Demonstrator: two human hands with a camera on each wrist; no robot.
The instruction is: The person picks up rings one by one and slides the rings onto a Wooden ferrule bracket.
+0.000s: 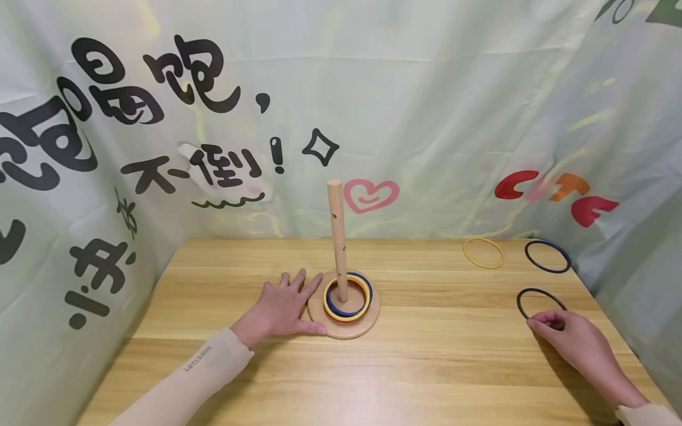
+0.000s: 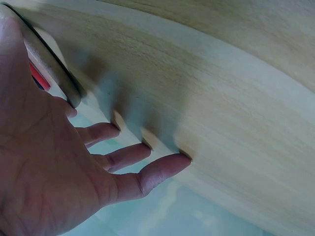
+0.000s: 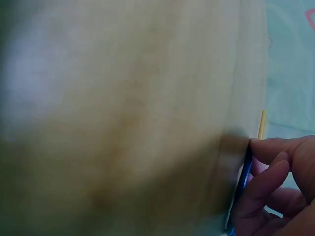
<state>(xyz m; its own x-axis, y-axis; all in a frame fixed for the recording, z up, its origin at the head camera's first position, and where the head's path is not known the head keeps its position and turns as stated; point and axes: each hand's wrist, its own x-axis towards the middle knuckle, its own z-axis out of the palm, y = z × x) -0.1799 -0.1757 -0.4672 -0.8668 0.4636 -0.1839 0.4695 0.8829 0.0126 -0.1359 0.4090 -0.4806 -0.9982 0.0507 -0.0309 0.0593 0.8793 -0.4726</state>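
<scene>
Some rings [image 1: 326, 299] lie around the peg [image 1: 337, 231], low in the middle (I can't count them). 3 seem left to do: the dark ring [image 1: 535, 290] your right hand [image 1: 578, 340] pinches at lower right, near the edge of the table [image 1: 437, 355], plus a yellow ring [image 1: 478, 238] and blue ring [image 1: 556, 271] above it. Your left hand [image 1: 282, 305], fingers spread, grips nothing and touches the base [image 1: 343, 331]. Bare table lies between dark ring and base.

L fingers [image 2: 165, 169] spread on tbl [image 2: 236, 132].
</scene>
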